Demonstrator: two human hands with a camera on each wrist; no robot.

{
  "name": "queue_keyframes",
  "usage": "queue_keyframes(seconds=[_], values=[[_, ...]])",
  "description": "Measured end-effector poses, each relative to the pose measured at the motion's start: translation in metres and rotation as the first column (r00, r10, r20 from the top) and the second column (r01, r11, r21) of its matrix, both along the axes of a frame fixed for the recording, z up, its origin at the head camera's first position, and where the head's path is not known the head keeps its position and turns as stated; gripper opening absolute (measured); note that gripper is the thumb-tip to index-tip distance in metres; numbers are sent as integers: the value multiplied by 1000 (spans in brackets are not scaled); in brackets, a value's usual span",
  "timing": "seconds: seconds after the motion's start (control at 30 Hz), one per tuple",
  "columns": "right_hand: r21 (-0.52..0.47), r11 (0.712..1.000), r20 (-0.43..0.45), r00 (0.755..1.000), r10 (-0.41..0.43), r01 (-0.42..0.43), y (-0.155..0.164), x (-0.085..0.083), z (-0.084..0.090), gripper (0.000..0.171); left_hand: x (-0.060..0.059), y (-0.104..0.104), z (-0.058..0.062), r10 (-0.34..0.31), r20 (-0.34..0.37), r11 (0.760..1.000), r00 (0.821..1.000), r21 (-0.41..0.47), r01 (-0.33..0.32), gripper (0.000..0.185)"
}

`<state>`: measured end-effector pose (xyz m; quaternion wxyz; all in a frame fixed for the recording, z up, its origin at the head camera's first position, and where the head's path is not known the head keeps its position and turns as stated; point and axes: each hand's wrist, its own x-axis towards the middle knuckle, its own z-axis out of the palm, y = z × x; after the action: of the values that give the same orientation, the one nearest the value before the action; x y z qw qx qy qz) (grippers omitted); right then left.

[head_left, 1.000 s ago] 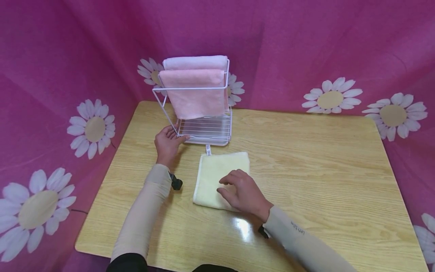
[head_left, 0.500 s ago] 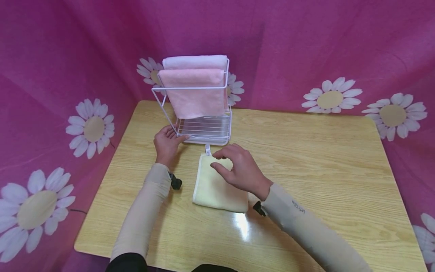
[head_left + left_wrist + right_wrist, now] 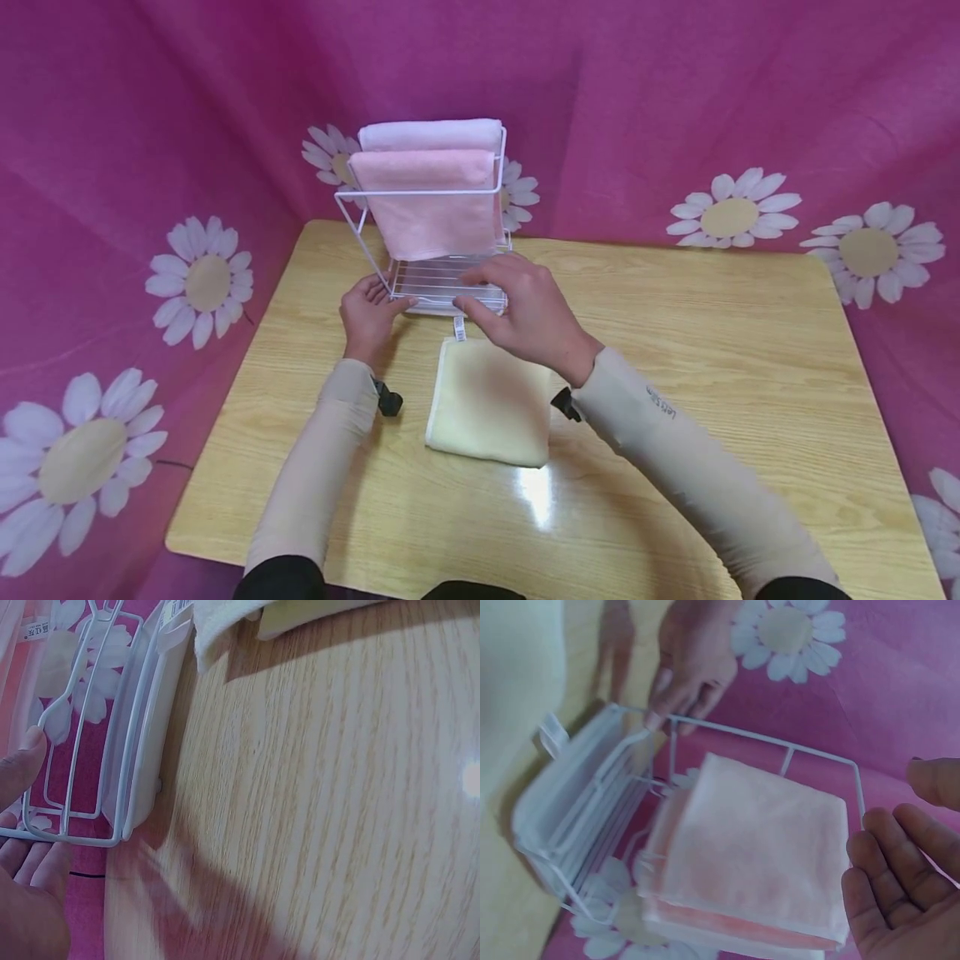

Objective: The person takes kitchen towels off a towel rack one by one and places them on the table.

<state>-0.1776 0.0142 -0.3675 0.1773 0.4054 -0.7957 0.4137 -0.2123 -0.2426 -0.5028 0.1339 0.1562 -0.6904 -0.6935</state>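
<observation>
White wire rack [image 3: 442, 283], pink towels [image 3: 431, 200]; left hand [image 3: 367, 317] gripping it, right hand [image 3: 525, 312] slack-fingered above

The table [image 3: 675, 350] is pale wood-grain laminate, smooth and glossy enough to throw back a bright glare at six o'clock. The rack [image 3: 442, 287] is thin white-coated wire over a smooth plastic tray, hung with soft, fluffy pink towels [image 3: 431, 196]. The folded yellow cloth [image 3: 487, 400] looks plush and matt, the backdrop [image 3: 675, 100] a matt printed fabric.
</observation>
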Motion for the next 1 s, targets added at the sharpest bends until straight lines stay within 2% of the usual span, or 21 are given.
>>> queue_keyframes(seconds=[0.2, 0.23, 0.47, 0.7, 1.0], values=[[-31, 999, -37, 999, -11, 10, -5, -18, 21, 22, 0, 1, 0, 4, 1, 1000, 1000, -7, -4, 58], [-36, 999, -39, 999, -18, 17, -5, -21, 25, 23, -2, 0, -4, 3, -7, 1000, 1000, -5, -3, 59], [-49, 998, -64, 997, -49, 46, -11, -41, 42, 21, -3, 0, -2, -3, -15, 1000, 1000, 13, 3, 59], [-25, 998, -72, 996, -57, 56, -16, -53, 52, 21, -2, 0, 0, 4, -6, 1000, 1000, 13, -4, 59], [73, 994, -23, 996, -83, 84, -27, -65, 63, 23, -1, 0, 1, 4, 1, 1000, 1000, 12, -4, 60]])
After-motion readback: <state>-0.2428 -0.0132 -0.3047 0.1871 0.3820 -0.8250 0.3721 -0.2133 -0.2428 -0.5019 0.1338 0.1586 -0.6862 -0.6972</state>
